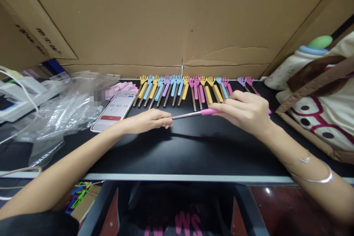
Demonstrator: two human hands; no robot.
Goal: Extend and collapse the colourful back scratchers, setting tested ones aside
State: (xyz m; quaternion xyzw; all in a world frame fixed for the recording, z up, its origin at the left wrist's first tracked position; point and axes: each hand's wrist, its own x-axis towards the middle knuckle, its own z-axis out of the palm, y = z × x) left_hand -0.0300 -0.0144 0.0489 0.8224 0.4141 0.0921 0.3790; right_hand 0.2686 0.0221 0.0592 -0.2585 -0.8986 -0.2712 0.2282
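Between my two hands, above the black table, a back scratcher point(188, 115) with a metal rod and a pink grip is held almost level. My left hand point(152, 120) is closed around the left end of its rod, hiding that end. Over the pink grip, the fingers of my right hand point(243, 110) are pinched together. Behind them lies a row of back scratchers with yellow, blue, purple and pink claw heads, among them a yellow one point(143, 90) at the left and a purple one point(242, 81) at the right.
Left of the row, a phone point(110, 114) showing a timer lies by crumpled clear plastic bags point(72, 110). Cardboard point(155, 22) walls off the back. A cloth bag point(326, 107) and a bottle point(293, 64) stand at the right. White cables point(22, 84) hang at the left.
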